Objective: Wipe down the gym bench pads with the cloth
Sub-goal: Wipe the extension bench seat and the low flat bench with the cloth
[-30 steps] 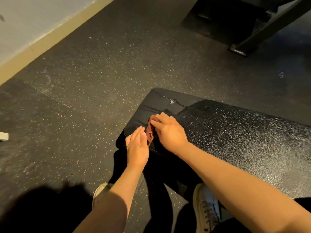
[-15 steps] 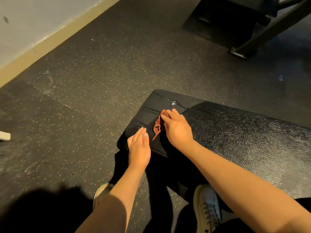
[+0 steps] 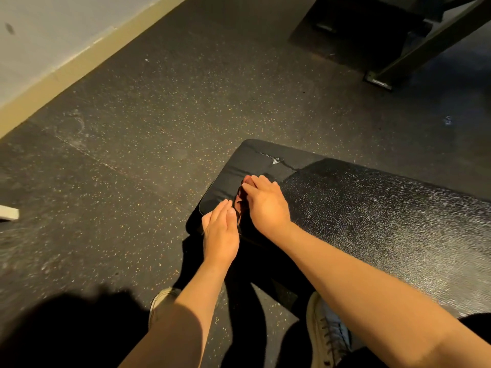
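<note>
A black gym bench pad (image 3: 372,213) runs from the middle of the view to the right edge, with a small tear near its far left corner. On its left end, my right hand (image 3: 265,205) presses a small reddish-brown cloth (image 3: 240,201) flat against the pad; most of the cloth is hidden under the palm. My left hand (image 3: 220,229) rests with straight fingers on the pad's near left edge, right beside the cloth.
Dark speckled rubber floor (image 3: 159,123) surrounds the bench. A wall with a beige skirting (image 3: 66,70) runs along the upper left. The dark metal frame of other equipment (image 3: 414,46) stands at the top right. My white shoes (image 3: 326,335) are below the bench. A pale block (image 3: 8,213) lies at the left edge.
My right hand slid the cloth away from me along the pad's left end and has since come back a little. My left hand has hardly moved.
</note>
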The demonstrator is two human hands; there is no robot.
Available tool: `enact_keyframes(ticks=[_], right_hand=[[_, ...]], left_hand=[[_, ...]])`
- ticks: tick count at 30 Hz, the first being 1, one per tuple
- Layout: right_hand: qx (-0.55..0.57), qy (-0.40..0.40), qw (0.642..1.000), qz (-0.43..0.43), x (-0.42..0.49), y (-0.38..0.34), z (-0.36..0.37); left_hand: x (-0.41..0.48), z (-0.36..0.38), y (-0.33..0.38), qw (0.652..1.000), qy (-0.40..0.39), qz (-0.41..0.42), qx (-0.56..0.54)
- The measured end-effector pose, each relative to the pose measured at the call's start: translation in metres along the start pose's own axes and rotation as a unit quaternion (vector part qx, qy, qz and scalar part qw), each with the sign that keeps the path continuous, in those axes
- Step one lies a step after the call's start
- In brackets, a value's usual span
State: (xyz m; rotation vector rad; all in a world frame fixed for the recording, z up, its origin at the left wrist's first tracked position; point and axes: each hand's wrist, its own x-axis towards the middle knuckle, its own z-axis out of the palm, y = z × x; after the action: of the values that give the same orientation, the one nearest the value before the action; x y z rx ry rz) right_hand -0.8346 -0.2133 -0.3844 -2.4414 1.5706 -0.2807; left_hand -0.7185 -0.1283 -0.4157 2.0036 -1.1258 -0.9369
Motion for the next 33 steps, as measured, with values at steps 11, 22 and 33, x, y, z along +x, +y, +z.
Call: enact_keyframes(ticks=[11,22,33], right_hand=[[0.014,0.013,0.999,-0.048,-0.001,0.018,0.001],[0.103,0.005,0.991,-0.085,-0.041,-0.017,0.014],[0.317,-0.072,0.937,0.13,-0.01,-0.003,-0.018]], left_hand=[[-0.002,0.003,0.008,1.0,-0.001,-0.002,0.006],[0.001,0.006,0.011,0.997,0.028,-0.039,-0.06],[0.006,0.009,0.018,0.987,-0.006,0.163,0.009]])
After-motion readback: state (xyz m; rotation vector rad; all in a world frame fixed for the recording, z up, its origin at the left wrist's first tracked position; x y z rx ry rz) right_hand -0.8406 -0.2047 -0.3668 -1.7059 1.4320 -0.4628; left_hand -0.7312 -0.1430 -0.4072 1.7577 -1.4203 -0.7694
